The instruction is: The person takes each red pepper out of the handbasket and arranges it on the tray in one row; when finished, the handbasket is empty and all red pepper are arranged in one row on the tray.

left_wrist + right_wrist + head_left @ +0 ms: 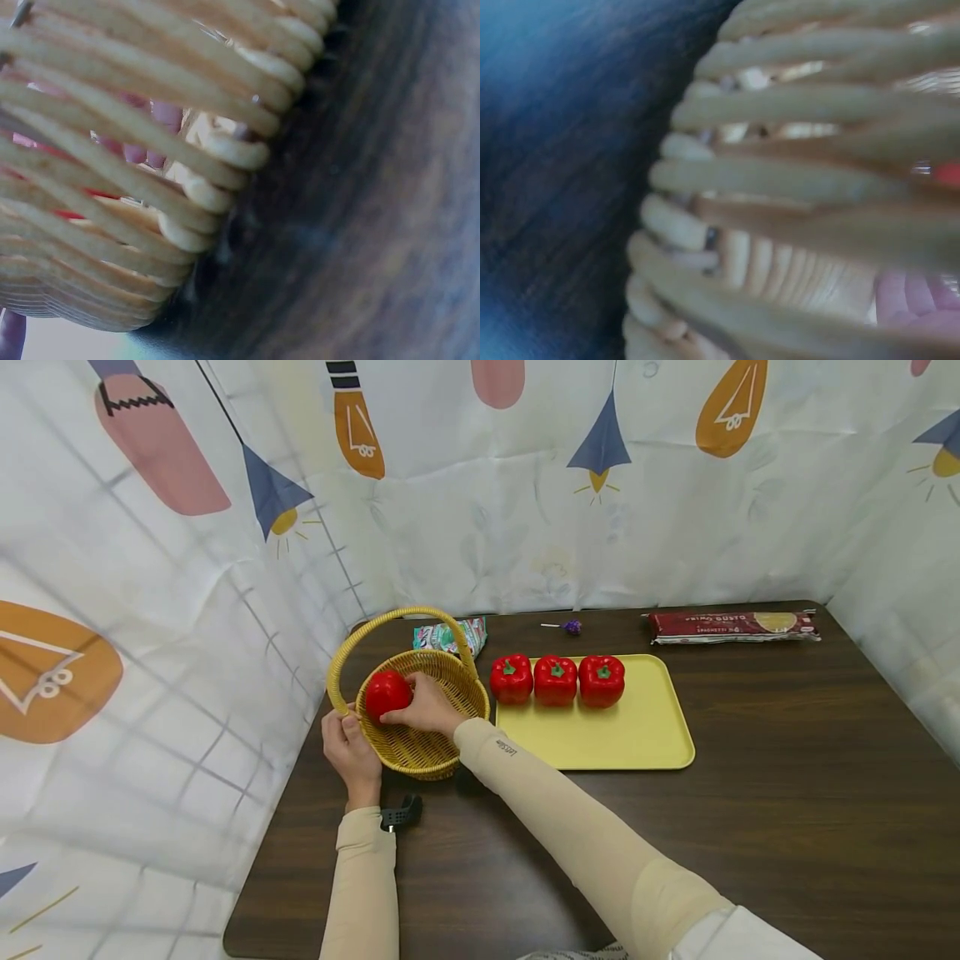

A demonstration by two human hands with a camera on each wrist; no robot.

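A yellow wicker basket (420, 766) with an arched handle stands at the left of the table. My left hand (352, 752) grips the basket's left side, where the handle meets the rim. Reaching inside from the right, my right hand (427, 706) holds a red bell pepper (387, 693), whose stem does not show. Three more red bell peppers (555, 681) with green stems sit in a row along the back left of a yellow tray (600, 747). Both wrist views are filled by the blurred basket weave (150, 67) (780, 172), with bits of red and fingers behind it.
Behind the basket lies a green and white packet (468, 633). A purple lollipop (572, 627) and a long dark red packet (731, 627) lie along the back edge of the dark wooden table (810, 760). A patterned curtain (525, 527) hangs behind and at both sides.
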